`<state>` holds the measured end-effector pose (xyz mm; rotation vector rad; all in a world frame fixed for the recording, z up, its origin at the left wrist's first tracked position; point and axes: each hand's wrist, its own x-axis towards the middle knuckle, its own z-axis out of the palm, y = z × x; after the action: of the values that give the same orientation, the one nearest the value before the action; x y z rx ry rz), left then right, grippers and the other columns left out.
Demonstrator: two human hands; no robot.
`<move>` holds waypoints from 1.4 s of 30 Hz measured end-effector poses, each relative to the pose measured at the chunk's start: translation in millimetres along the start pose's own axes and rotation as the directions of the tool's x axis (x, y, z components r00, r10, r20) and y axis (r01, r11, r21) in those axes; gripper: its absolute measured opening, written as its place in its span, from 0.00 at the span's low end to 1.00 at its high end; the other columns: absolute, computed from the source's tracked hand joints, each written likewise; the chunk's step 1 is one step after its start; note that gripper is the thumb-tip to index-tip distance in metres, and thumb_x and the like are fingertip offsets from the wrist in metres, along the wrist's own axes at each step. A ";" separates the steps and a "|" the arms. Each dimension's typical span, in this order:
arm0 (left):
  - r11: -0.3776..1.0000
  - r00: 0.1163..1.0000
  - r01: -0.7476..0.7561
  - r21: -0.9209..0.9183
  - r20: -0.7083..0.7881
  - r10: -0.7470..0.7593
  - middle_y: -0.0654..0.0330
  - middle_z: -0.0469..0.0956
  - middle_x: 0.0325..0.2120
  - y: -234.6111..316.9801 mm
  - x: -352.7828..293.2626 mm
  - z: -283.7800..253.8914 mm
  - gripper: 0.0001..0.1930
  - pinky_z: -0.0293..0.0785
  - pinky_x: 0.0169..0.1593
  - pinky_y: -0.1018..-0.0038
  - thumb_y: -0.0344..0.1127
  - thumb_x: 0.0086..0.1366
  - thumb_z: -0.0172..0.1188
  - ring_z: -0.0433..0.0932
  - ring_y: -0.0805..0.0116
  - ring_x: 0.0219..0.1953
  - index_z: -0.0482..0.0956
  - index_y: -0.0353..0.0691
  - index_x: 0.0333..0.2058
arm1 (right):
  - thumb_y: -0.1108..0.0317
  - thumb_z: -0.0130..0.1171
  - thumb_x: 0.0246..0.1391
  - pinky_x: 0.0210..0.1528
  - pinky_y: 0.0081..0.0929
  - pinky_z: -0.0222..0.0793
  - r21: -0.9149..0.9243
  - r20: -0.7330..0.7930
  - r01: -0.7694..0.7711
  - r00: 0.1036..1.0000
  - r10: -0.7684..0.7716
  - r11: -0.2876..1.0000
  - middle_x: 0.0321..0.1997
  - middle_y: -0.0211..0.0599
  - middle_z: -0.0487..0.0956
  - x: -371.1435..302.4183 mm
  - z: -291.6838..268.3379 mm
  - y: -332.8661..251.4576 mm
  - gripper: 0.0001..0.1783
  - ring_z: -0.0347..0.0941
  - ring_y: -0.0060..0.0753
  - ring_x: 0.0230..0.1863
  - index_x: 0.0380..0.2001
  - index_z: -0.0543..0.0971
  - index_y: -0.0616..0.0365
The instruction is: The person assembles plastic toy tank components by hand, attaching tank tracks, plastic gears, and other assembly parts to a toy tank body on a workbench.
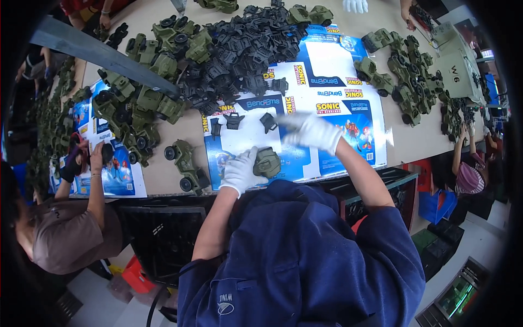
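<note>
My left hand (241, 171), in a white glove, grips an olive green toy vehicle body (267, 162) at the near edge of the table. My right hand (309, 131), also gloved and blurred, stretches out flat over the flattened blue and white printed carton (332, 65), fingers pointing left toward a loose black plastic part (268, 121). A second black part (234, 120) lies a little further left. A big heap of black plastic parts (245, 54) lies beyond them.
Assembled green toy vehicles (185, 163) stand left of my hands, with many more at the back left (158, 60) and right (408, 76). A person on the left (71, 229) handles a toy. Dark crates (163, 234) sit under the table edge.
</note>
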<state>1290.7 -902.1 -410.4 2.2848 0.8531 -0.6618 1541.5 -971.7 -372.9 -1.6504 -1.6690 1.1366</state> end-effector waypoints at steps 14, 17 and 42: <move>0.915 0.999 -0.003 -0.403 -0.044 -0.016 0.46 0.77 0.47 -12.0 10.6 -4.5 0.52 0.72 0.55 0.62 0.54 0.43 0.75 0.76 0.46 0.52 0.58 0.51 0.65 | 0.59 0.69 0.48 0.47 0.30 0.74 0.369 -0.160 -0.392 0.866 0.473 0.843 0.47 0.46 0.81 46.8 30.4 32.7 0.32 0.79 0.35 0.41 0.54 0.74 0.65; 0.777 0.994 -0.105 -0.621 -0.088 0.064 0.48 0.75 0.52 -18.0 1.4 -1.5 0.54 0.68 0.59 0.66 0.50 0.43 0.77 0.73 0.51 0.57 0.56 0.45 0.66 | 0.63 0.63 0.57 0.38 0.22 0.75 0.655 -0.215 -0.254 0.840 0.498 0.712 0.44 0.36 0.80 16.7 18.4 5.7 0.28 0.75 0.22 0.37 0.58 0.72 0.63; 0.200 0.975 -0.112 -0.973 -0.069 0.210 0.56 0.72 0.55 53.7 -67.1 -92.7 0.38 0.67 0.59 0.73 0.33 0.58 0.68 0.72 0.70 0.55 0.60 0.32 0.64 | 0.58 0.53 0.64 0.63 0.23 0.63 0.927 -0.056 0.033 0.997 0.052 0.374 0.62 0.37 0.71 -41.4 13.4 -41.1 0.32 0.67 0.26 0.61 0.66 0.62 0.63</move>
<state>1305.6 -898.7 -284.9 1.0716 0.6476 0.0112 1513.2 -1010.7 -337.4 -0.8824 -0.6134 1.5697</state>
